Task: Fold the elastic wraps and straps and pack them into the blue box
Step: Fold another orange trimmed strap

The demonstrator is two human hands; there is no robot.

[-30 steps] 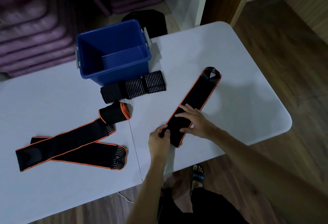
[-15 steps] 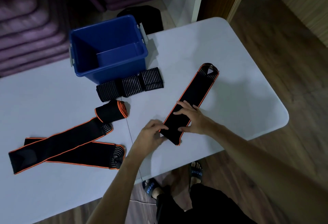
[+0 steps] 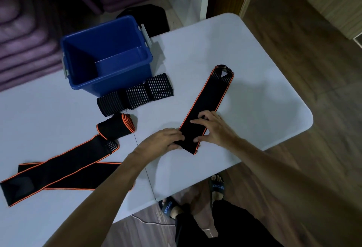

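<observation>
A black strap with orange edging lies diagonally on the white table, its looped end pointing away. My left hand grips the strap's near left corner with curled fingers. My right hand presses on the strap just above that end, thumb at its right edge. The blue box stands open at the back left, nothing visible inside. Three black ribbed folded wraps lie in a row in front of it. A rolled orange-edged wrap and two long crossed straps lie to the left.
The table's front edge runs close under my arms, and a seam splits the tabletop. Purple mats are stacked behind the box, with a black object on the floor. My sandalled feet stand on wooden flooring.
My left hand has moved from beside the strap's near end onto its left corner. My right hand has stayed pressing on the strap. The camera has shifted slightly.
</observation>
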